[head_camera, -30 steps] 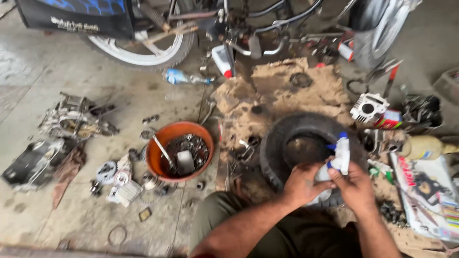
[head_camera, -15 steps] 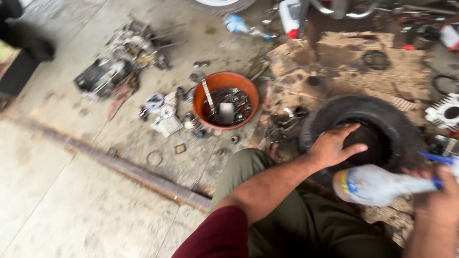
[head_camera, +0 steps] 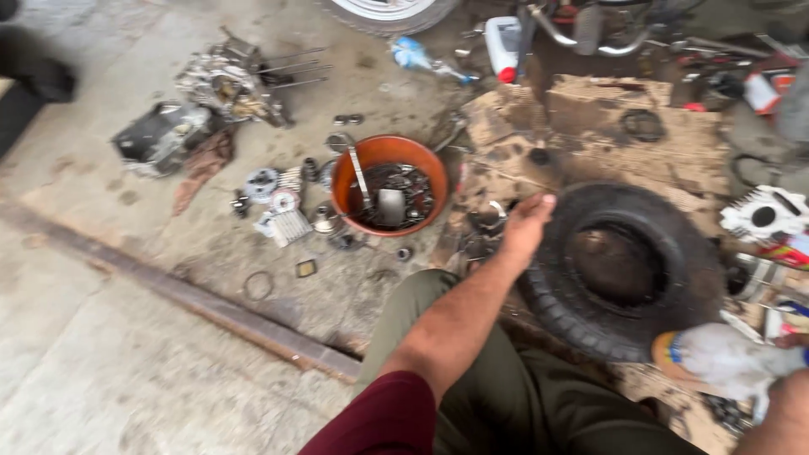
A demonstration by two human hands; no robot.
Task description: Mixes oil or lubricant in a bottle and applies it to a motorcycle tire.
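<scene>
My left hand (head_camera: 524, 226) stretches forward with its fingers extended and nothing in it. It hovers at the left edge of a black rubber tyre (head_camera: 628, 268) lying flat on dirty cardboard (head_camera: 590, 118), just over some small metal parts (head_camera: 484, 221). Only the edge of my right hand (head_camera: 790, 396) shows at the bottom right corner. It grips a white plastic bottle (head_camera: 725, 361) with a blue and orange band, held sideways and blurred. My olive-trousered knee (head_camera: 472, 371) is below the left arm.
An orange bowl (head_camera: 388, 152) of dark oily parts and a metal tool stands left of the tyre, ringed by gears and small pieces (head_camera: 282, 202). An engine block (head_camera: 232, 80) lies farther left. A rusty steel rail (head_camera: 211, 307) crosses the concrete floor. A finned cylinder (head_camera: 763, 212) is at the right.
My left hand has lifted off the tyre and moved left toward the small parts. The bottle in my right hand has dropped lower right. The view has shifted left and down.
</scene>
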